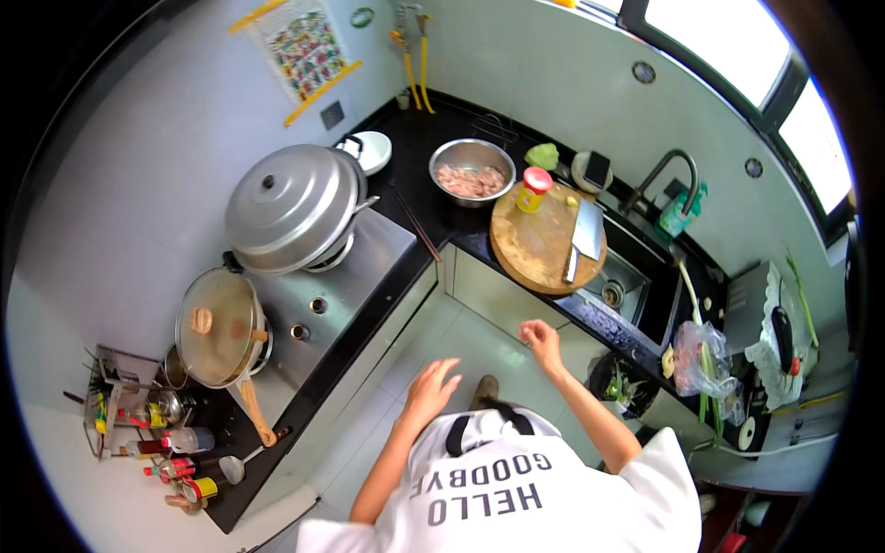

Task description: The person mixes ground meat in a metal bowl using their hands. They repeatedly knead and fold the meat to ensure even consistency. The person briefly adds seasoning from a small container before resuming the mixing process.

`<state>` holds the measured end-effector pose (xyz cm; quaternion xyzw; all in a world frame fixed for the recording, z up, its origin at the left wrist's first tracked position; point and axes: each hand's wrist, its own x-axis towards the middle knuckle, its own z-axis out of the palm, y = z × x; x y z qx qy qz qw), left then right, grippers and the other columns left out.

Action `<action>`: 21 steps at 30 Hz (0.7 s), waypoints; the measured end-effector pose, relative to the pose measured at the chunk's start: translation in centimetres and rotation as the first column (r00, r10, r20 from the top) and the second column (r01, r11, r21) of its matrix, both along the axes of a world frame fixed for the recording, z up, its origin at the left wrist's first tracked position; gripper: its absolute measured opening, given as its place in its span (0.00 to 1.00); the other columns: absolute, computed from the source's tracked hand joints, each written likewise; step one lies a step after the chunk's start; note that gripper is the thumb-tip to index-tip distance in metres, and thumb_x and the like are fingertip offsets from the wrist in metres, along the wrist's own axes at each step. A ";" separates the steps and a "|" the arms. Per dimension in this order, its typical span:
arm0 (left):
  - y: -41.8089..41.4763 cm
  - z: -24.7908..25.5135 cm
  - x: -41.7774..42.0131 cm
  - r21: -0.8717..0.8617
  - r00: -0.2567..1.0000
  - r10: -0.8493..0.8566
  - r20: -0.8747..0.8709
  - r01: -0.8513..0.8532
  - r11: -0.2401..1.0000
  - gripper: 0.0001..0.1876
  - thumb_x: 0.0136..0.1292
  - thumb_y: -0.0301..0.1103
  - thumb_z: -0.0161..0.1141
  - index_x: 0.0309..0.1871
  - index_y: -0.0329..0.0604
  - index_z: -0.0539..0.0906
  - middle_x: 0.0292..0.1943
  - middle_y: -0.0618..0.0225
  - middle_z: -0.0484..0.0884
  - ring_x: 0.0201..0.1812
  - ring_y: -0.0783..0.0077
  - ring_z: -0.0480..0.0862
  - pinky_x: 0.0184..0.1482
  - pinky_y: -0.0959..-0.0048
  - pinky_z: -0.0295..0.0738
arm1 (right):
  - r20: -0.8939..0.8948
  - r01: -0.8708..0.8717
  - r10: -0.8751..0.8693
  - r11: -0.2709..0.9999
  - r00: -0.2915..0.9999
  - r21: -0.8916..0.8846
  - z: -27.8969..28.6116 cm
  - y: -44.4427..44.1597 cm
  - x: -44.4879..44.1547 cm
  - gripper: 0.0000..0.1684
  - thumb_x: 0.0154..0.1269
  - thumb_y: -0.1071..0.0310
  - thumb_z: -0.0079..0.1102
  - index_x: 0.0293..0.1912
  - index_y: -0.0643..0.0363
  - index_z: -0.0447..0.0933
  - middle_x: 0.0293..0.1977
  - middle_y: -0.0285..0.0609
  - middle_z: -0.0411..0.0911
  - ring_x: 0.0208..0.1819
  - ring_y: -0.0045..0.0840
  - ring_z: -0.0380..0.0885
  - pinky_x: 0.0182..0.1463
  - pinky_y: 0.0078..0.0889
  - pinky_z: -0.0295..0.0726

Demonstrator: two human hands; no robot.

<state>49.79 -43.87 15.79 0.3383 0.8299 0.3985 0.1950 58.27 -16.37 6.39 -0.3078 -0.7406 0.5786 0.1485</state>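
Both hands hang in the air in front of my body, over the floor. My left hand has its fingers apart and holds nothing. My right hand has bent fingers; whether anything small is between them cannot be told. On the counter ahead, a round wooden chopping board bears a cleaver, a red-lidded yellow jar and a small pale piece of food. To its left, a steel bowl contains raw, pinkish cut meat. Chopsticks lie beside the stove.
A large lidded steel pot and a glass-lidded pan stand on the stove. Bottles and a ladle lie left. The sink adjoins the board; a plastic bag and spring onions are right, above a waste bin.
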 end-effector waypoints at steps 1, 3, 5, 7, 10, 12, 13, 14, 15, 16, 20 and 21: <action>3.1 0.7 -0.9 -0.014 0.997 -0.066 0.028 0.066 0.998 0.17 0.64 0.40 0.58 0.55 0.48 0.76 0.48 0.59 0.79 0.51 0.52 0.78 0.51 0.58 0.74 | -0.030 0.045 -0.047 0.998 0.998 -0.040 0.3 1.1 0.0 0.08 0.65 0.73 0.54 0.41 0.64 0.79 0.30 0.39 0.83 0.33 0.18 0.81 0.41 0.23 0.79; 7.1 0.6 -3.0 -0.032 0.989 -0.149 -0.018 0.149 0.988 0.17 0.64 0.40 0.58 0.55 0.49 0.76 0.48 0.60 0.79 0.51 0.52 0.78 0.51 0.58 0.74 | -0.051 0.088 -0.097 0.985 0.994 -0.151 0.1 1.8 -0.1 0.09 0.67 0.71 0.54 0.44 0.64 0.78 0.33 0.41 0.83 0.35 0.20 0.81 0.42 0.22 0.79; 11.0 1.4 -5.4 -0.044 0.985 -0.164 -0.044 0.162 0.986 0.16 0.63 0.39 0.59 0.53 0.51 0.77 0.47 0.60 0.79 0.51 0.54 0.78 0.51 0.59 0.74 | -0.070 0.112 -0.134 0.961 0.989 -0.253 0.0 2.3 -1.1 0.10 0.68 0.70 0.54 0.45 0.64 0.77 0.35 0.41 0.83 0.36 0.21 0.81 0.42 0.23 0.80; 13.6 1.1 -9.0 0.043 0.988 -0.156 -0.014 0.156 0.987 0.15 0.62 0.36 0.59 0.52 0.48 0.78 0.47 0.59 0.78 0.51 0.54 0.78 0.51 0.60 0.74 | -0.052 0.087 -0.111 0.939 0.992 -0.334 -0.2 2.5 -2.9 0.10 0.69 0.70 0.54 0.46 0.64 0.77 0.35 0.41 0.83 0.37 0.21 0.81 0.43 0.23 0.80; 17.2 -0.2 -15.3 0.149 0.998 -0.064 0.003 0.063 0.987 0.15 0.60 0.32 0.62 0.50 0.43 0.78 0.46 0.56 0.78 0.50 0.55 0.78 0.51 0.61 0.73 | -0.062 0.059 -0.092 0.910 0.994 -0.411 -0.4 2.7 -6.4 0.10 0.68 0.71 0.55 0.46 0.64 0.77 0.35 0.41 0.82 0.36 0.20 0.80 0.44 0.22 0.80; 20.1 -1.7 -19.8 0.152 1.000 0.025 -0.017 -0.022 0.988 0.17 0.58 0.31 0.63 0.51 0.42 0.76 0.45 0.55 0.78 0.50 0.55 0.78 0.52 0.62 0.73 | -0.072 0.043 -0.082 0.897 0.994 -0.439 0.4 3.0 -9.1 0.09 0.68 0.71 0.54 0.46 0.64 0.77 0.35 0.41 0.82 0.36 0.20 0.81 0.43 0.21 0.80; 21.9 -2.9 -22.4 0.158 0.996 0.058 -0.066 -0.047 0.986 0.19 0.57 0.32 0.63 0.52 0.41 0.75 0.45 0.55 0.77 0.50 0.55 0.78 0.52 0.62 0.72 | -0.078 0.037 -0.080 0.894 0.994 -0.446 0.6 3.5 -10.6 0.09 0.68 0.71 0.54 0.46 0.64 0.77 0.36 0.41 0.82 0.36 0.20 0.81 0.42 0.21 0.80; 24.0 -4.4 -25.1 0.189 0.992 0.120 -0.038 -0.111 0.976 0.22 0.56 0.33 0.65 0.54 0.42 0.73 0.47 0.54 0.77 0.51 0.54 0.77 0.54 0.61 0.71 | -0.083 0.032 -0.077 0.892 0.994 -0.450 0.4 4.0 -12.4 0.10 0.69 0.69 0.54 0.47 0.63 0.76 0.36 0.41 0.82 0.37 0.20 0.81 0.42 0.21 0.79; 26.3 -6.2 -27.8 0.220 0.983 0.183 -0.007 -0.177 0.959 0.25 0.55 0.35 0.66 0.56 0.42 0.72 0.49 0.53 0.76 0.53 0.52 0.76 0.55 0.61 0.71 | -0.089 0.023 -0.071 0.891 0.994 -0.453 0.0 4.6 -14.3 0.12 0.70 0.68 0.54 0.49 0.63 0.75 0.37 0.41 0.82 0.37 0.19 0.81 0.41 0.20 0.79; 28.4 -7.6 -30.8 0.182 0.972 0.232 0.040 -0.235 0.955 0.28 0.54 0.36 0.67 0.58 0.42 0.70 0.51 0.51 0.75 0.55 0.50 0.74 0.57 0.60 0.69 | -0.097 0.010 -0.061 0.890 0.993 -0.456 -0.2 5.0 -16.3 0.14 0.71 0.66 0.53 0.51 0.62 0.73 0.38 0.40 0.82 0.37 0.19 0.80 0.41 0.19 0.78; 35.4 -11.8 -40.0 -0.010 0.848 0.529 -0.028 -0.529 0.848 0.41 0.50 0.40 0.68 0.66 0.42 0.60 0.62 0.46 0.65 0.66 0.47 0.63 0.66 0.57 0.59 | -0.095 0.085 -0.154 0.858 0.984 -0.506 -0.6 6.6 -26.0 0.31 0.70 0.59 0.56 0.64 0.62 0.56 0.42 0.47 0.80 0.38 0.24 0.82 0.39 0.24 0.80; 36.7 -12.7 -40.7 -0.138 0.813 0.577 -0.071 -0.581 0.802 0.45 0.49 0.44 0.69 0.68 0.42 0.58 0.66 0.47 0.61 0.68 0.49 0.59 0.67 0.57 0.58 | -0.005 0.186 -0.222 0.826 0.975 -0.532 -1.0 7.1 -28.0 0.35 0.69 0.58 0.57 0.66 0.61 0.52 0.42 0.49 0.80 0.38 0.25 0.82 0.39 0.25 0.80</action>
